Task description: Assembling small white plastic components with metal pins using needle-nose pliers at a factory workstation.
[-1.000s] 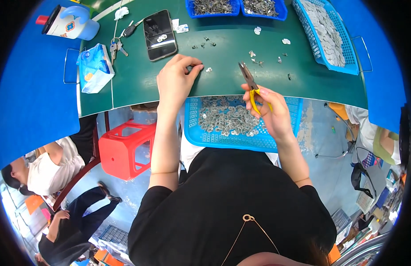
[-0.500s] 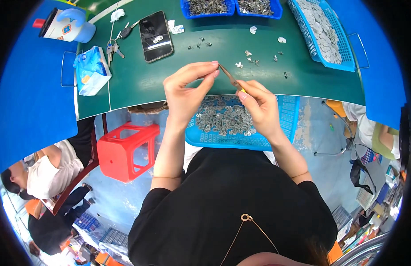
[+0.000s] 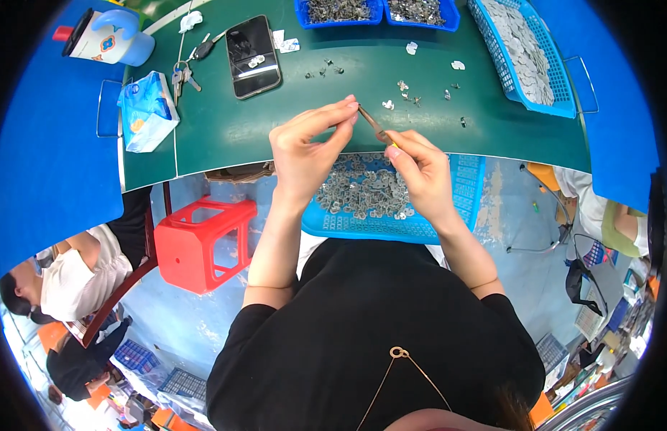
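My left hand (image 3: 308, 147) is raised at the green table's front edge, thumb and forefinger pinched together; whatever they grip is too small to make out. In my right hand (image 3: 423, 169) are slim metal tweezers (image 3: 373, 123) with a bit of yellow near the grip. Their tip meets the left fingertips. Below both hands, a light-blue basket (image 3: 463, 208) rests at my lap, holding many small clear or silvery pieces (image 3: 366, 190). On the table beyond the tweezers lie several small metal and pale pieces (image 3: 404, 86).
Two dark-blue bins (image 3: 341, 24) of small metal parts stand at the back, with a light-blue basket (image 3: 517, 90) of flat silvery pieces right of them. At left are a phone (image 3: 253, 57), keys (image 3: 182, 75), a tissue pack (image 3: 148, 115) and a cup (image 3: 107, 39). A red stool (image 3: 197, 251) stands below.
My left hand has shifted very slightly, its fingers closing a little nearer together around the tweezer tip. The right hand keeps nearly the same place.
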The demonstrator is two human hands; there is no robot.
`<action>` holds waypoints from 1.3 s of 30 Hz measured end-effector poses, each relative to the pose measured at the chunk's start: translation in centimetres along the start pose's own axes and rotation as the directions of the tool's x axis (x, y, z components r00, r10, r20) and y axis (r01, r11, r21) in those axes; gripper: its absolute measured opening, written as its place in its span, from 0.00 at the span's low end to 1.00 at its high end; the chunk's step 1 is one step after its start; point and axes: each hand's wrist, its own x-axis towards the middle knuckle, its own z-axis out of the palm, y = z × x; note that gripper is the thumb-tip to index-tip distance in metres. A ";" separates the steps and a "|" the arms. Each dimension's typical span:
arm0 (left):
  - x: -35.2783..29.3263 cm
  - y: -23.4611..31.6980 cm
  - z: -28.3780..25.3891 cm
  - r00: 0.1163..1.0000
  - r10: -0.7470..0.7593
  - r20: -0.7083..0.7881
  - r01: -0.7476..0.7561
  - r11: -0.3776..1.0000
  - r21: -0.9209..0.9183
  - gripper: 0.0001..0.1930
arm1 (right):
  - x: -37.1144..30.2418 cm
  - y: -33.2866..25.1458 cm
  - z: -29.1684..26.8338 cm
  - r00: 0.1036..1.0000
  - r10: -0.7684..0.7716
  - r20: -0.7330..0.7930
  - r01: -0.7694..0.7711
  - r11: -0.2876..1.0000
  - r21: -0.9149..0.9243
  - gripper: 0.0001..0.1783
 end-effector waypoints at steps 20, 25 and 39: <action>-0.8 0.3 1.7 0.899 -0.438 -0.001 0.358 0.737 -0.573 0.07 | -0.5 -0.5 0.2 0.999 -0.006 -0.054 0.014 0.988 0.154 0.17; -0.5 0.5 1.0 0.886 -0.459 0.062 0.410 0.715 -0.566 0.07 | -0.4 -1.0 -0.3 0.999 0.041 -0.001 -0.039 0.975 0.220 0.18; -0.4 0.6 1.2 0.891 -0.445 0.087 0.421 0.738 -0.527 0.08 | -0.8 -0.7 -0.3 0.998 -0.030 -0.051 0.031 0.999 0.027 0.16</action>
